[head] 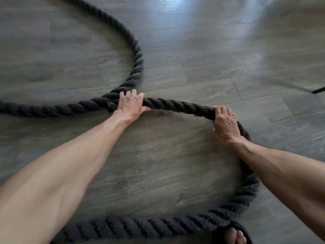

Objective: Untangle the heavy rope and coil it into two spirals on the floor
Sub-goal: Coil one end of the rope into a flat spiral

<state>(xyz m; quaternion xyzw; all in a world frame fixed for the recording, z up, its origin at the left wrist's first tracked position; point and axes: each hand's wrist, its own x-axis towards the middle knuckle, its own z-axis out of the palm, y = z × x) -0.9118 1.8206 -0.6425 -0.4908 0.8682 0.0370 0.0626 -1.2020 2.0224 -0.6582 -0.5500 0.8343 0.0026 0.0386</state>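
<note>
A thick black twisted rope [177, 104] lies in wide curves on the grey wood-look floor [175, 155]. One arc sweeps from the top left down to the middle, where it meets another strand that runs off to the left edge. My left hand [130, 104] is shut on the rope right at that meeting point. My right hand [225, 124] grips the same strand farther right, where it bends down. From there the rope curves around the right side and along the bottom of the view.
A foot in a dark sandal [235, 235] stands at the bottom right, touching the rope's near curve. A thin dark object [318, 90] pokes in at the right edge. Bare floor lies inside both rope loops.
</note>
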